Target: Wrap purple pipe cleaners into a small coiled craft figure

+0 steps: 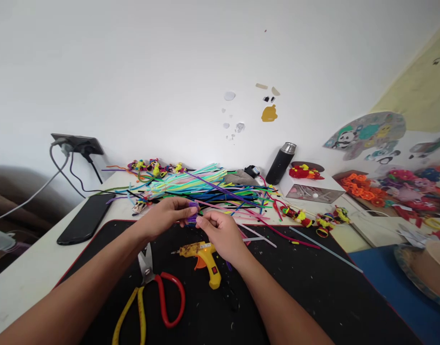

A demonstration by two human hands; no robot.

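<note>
Scissors (148, 275), yellow and red handles, one cut off at the lower frame edge. Purple fuzzy piece (193, 213), small, above the glue gun (201, 256); its shape partly hidden by fingers. Left hand (169, 216): pinching it. Right hand (221, 232): fingertips curled at its side, grip hard to make out. Pipe cleaners (205, 184): fuzzy, multicoloured, heaped behind.
</note>
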